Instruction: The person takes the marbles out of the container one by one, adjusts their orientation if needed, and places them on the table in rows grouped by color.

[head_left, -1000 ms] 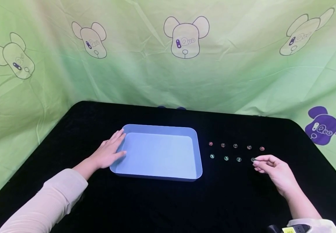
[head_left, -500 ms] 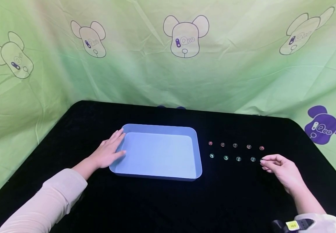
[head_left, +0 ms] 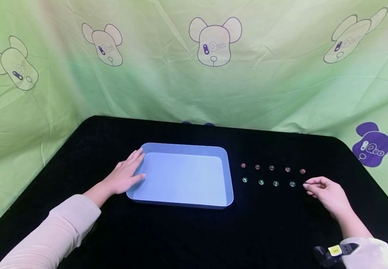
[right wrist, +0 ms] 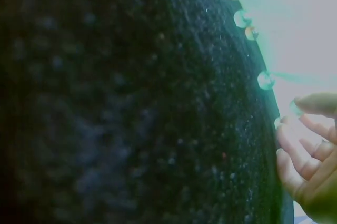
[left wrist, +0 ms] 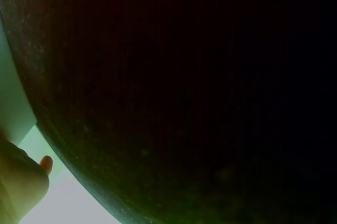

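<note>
Resting flat, the left hand [head_left: 125,176] touches the tray [head_left: 183,203] — fingers straight.
Right hand [head_left: 326,194] pinches a marble [right wrist: 295,109] at the row's end — grip closed on it.

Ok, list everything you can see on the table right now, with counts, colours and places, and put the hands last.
Tray: one, light blue, shallow, rectangular, left of centre on the table, nothing visible inside.
Reddish beads: five, in the far row right of the tray.
Greenish beads: four clear of the hand, in the near row just below the red ones; whether a fifth sits at the fingertips I cannot tell.
Table cover: one, black.
Backdrop: one, green cloth with bear-head prints, behind and beside the table.
Left hand: fingers straight, resting against the tray's left edge.
Right hand: fingers curled, at the right end of the near bead row.
</note>
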`<act>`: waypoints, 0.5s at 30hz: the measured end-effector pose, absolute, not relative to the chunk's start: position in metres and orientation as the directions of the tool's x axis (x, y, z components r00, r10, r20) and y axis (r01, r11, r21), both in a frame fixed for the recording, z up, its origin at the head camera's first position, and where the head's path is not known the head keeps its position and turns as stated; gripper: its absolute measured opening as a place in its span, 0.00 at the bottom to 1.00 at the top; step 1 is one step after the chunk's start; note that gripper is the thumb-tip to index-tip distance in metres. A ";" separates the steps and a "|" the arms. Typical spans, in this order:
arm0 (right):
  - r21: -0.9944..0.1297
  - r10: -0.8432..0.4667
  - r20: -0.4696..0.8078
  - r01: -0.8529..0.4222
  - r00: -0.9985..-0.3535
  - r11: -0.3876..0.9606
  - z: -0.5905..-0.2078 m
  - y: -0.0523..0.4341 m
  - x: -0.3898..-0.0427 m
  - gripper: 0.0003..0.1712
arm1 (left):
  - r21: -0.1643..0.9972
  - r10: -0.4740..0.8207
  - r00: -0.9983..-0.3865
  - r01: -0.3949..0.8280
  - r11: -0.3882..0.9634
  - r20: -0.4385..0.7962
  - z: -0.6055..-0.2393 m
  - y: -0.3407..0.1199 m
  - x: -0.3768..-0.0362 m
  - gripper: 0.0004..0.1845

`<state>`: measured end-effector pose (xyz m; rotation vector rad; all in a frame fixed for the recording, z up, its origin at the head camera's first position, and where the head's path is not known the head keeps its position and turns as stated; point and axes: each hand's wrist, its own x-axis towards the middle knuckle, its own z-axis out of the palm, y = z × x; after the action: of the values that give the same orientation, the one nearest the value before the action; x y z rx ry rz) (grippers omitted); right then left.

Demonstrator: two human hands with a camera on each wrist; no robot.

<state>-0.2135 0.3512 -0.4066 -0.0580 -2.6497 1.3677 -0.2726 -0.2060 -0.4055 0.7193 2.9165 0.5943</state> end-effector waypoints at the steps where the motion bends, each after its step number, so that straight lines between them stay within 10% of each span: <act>1: -0.800 0.109 0.127 -0.037 -0.986 0.599 -0.407 0.351 -0.214 0.09 | 0.387 0.462 -0.887 0.432 0.815 0.016 -0.406 -0.206 -0.273 0.34; 15: -0.501 0.079 0.155 -0.009 -0.985 0.865 -0.407 0.355 -0.220 0.09 | 0.389 0.459 -0.889 0.426 0.817 0.010 -0.404 -0.205 -0.271 0.34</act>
<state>-0.2202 0.3554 -0.4066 -0.0543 -2.8679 0.7712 -0.2715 -0.2050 -0.4044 0.7108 2.9138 0.5945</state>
